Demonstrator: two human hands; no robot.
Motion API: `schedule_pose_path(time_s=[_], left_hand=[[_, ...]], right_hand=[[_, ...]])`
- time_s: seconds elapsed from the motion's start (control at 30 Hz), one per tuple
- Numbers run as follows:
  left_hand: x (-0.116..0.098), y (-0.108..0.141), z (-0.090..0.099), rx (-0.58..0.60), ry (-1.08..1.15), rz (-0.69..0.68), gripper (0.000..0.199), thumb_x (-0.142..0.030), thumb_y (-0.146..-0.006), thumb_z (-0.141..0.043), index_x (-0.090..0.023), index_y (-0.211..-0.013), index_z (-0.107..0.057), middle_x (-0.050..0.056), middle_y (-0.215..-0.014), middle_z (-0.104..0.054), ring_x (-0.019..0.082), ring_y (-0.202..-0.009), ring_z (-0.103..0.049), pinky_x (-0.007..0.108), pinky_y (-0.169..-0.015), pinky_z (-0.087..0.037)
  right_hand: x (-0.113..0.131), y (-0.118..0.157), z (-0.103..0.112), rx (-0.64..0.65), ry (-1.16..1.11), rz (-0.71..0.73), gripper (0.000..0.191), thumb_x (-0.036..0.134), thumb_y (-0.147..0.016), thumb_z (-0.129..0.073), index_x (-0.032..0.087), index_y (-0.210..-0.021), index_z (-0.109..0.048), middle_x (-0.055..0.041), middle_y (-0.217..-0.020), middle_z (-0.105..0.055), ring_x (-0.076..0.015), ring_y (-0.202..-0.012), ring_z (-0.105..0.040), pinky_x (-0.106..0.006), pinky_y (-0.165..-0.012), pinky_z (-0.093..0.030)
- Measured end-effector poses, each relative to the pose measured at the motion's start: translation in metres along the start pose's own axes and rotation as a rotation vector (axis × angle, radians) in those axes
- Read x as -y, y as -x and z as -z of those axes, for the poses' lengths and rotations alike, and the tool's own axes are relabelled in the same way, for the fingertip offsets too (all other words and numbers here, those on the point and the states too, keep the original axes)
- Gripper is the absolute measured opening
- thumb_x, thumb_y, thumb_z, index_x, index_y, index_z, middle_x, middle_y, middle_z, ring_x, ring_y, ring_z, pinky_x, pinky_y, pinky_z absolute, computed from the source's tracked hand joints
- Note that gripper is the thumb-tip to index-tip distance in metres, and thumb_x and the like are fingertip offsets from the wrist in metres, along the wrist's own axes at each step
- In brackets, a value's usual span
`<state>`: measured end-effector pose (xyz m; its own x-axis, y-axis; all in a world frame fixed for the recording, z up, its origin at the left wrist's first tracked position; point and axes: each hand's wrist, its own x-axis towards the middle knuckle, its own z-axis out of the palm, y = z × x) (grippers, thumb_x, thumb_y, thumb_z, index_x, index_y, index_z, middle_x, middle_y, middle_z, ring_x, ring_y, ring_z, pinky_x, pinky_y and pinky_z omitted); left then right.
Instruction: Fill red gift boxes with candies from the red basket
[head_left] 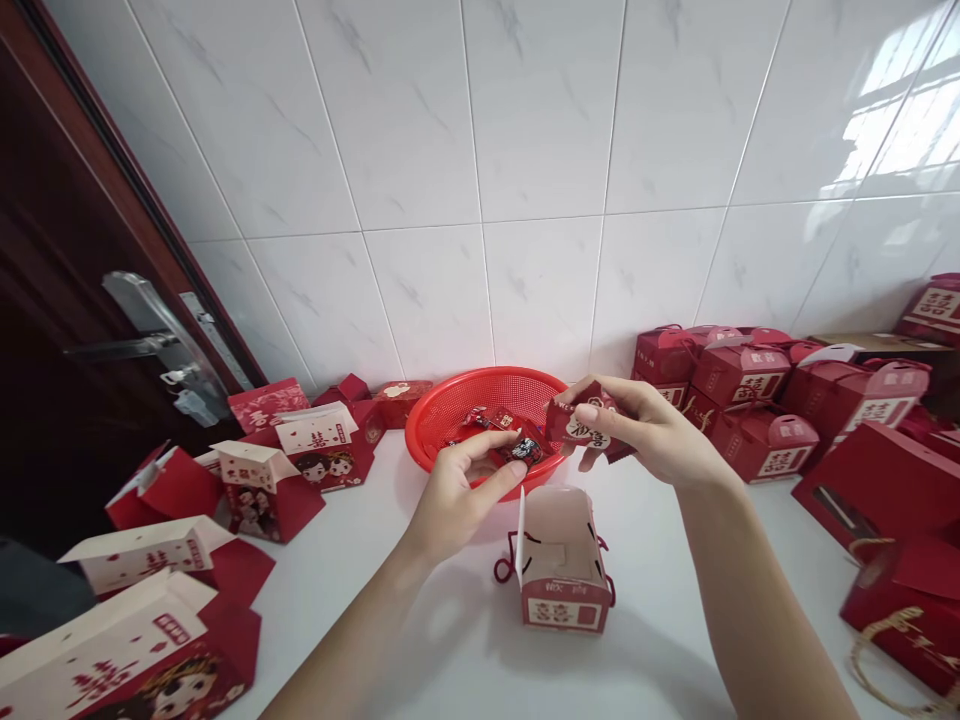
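A red plastic basket (444, 402) with wrapped candies in it stands against the tiled wall. Over its front right part, my left hand (472, 488) pinches a dark wrapped candy (525, 452) between thumb and fingers. My right hand (649, 430) holds a red printed packet (581, 422) at the basket's right edge, close to the left hand's fingertips. Just in front of the basket, an open red and cream box (564, 605) sits on the white table (435, 640), with dark red cords at its sides. Its visible inside shows no contents.
Open red boxes (259, 490) line the left side, near a dark door with a metal handle (161, 335). Closed red boxes (739, 375) are stacked at the back right. More red boxes (911, 610), one with a rope handle, lie at the right edge.
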<state>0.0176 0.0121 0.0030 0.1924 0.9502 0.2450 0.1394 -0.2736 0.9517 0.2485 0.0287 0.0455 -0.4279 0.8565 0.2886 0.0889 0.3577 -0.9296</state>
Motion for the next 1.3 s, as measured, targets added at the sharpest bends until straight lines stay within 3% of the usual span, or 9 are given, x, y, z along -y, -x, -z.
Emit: schedule_pose_path(time_s=[0.17,0.33,0.43,0.67,0.93,1.13,1.3], left_hand=[[0.002,-0.001,-0.002,-0.020,-0.015,-0.044,0.033,-0.037,-0.081,-0.074,-0.018,-0.107,-0.073,0.008,-0.107,-0.077,0.026,-0.101,-0.071,0.039,-0.091,-0.056],[0.003,0.000,-0.008,-0.007,0.016,-0.114,0.023,-0.033,-0.082,-0.075,-0.020,-0.100,-0.074,0.005,-0.104,-0.077,0.024,-0.101,-0.070,0.037,-0.093,-0.056],[0.003,0.001,-0.009,-0.043,0.009,-0.111,0.024,-0.032,-0.079,-0.078,-0.020,-0.099,-0.075,0.005,-0.102,-0.077,0.024,-0.100,-0.071,0.036,-0.093,-0.056],[0.004,0.002,-0.010,-0.028,0.049,-0.122,0.027,-0.038,-0.084,-0.075,-0.018,-0.101,-0.076,0.006,-0.101,-0.078,0.023,-0.096,-0.072,0.033,-0.089,-0.058],[0.007,0.000,-0.009,-0.154,0.021,-0.184,0.023,-0.037,-0.083,-0.075,-0.018,-0.095,-0.078,0.004,-0.094,-0.078,0.020,-0.088,-0.072,0.028,-0.084,-0.058],[0.009,-0.001,-0.009,-0.153,0.036,-0.189,0.019,-0.036,-0.087,-0.070,-0.018,-0.084,-0.070,0.001,-0.083,-0.072,0.015,-0.079,-0.066,0.023,-0.075,-0.054],[0.009,0.000,-0.010,-0.128,0.034,-0.222,0.017,-0.030,-0.091,-0.065,-0.022,-0.105,-0.066,0.001,-0.093,-0.072,0.017,-0.089,-0.067,0.025,-0.079,-0.053]], right_hand=[[-0.003,0.000,0.002,0.047,-0.098,-0.022,0.039,0.052,-0.086,-0.069,0.017,-0.103,-0.066,-0.0055,-0.085,-0.067,-0.0147,-0.066,-0.063,-0.023,-0.048,-0.048],[-0.001,-0.004,-0.005,0.117,0.017,-0.025,0.036,0.050,-0.084,-0.072,0.015,-0.092,-0.070,0.0019,-0.066,-0.054,-0.0074,-0.055,-0.045,-0.019,-0.043,-0.033],[-0.001,-0.005,-0.008,0.097,0.005,-0.001,0.034,0.049,-0.085,-0.071,0.014,-0.087,-0.070,0.0030,-0.065,-0.051,-0.0063,-0.053,-0.039,-0.019,-0.043,-0.031],[-0.002,-0.006,-0.010,0.075,-0.036,0.005,0.033,0.048,-0.085,-0.072,0.015,-0.085,-0.069,0.0027,-0.064,-0.052,-0.0063,-0.053,-0.040,-0.018,-0.043,-0.033],[-0.005,-0.004,-0.002,0.018,-0.089,0.009,0.033,0.043,-0.079,-0.079,0.015,-0.094,-0.071,-0.0007,-0.071,-0.062,-0.0104,-0.058,-0.055,-0.019,-0.043,-0.037],[-0.004,-0.004,-0.002,0.096,-0.054,-0.008,0.031,0.040,-0.075,-0.083,0.016,-0.091,-0.071,0.0027,-0.063,-0.056,-0.0079,-0.052,-0.047,-0.019,-0.042,-0.035],[-0.003,-0.009,-0.012,0.022,-0.068,0.063,0.033,0.036,-0.070,-0.086,0.017,-0.091,-0.070,0.0020,-0.069,-0.062,-0.0090,-0.057,-0.053,-0.020,-0.048,-0.042]])
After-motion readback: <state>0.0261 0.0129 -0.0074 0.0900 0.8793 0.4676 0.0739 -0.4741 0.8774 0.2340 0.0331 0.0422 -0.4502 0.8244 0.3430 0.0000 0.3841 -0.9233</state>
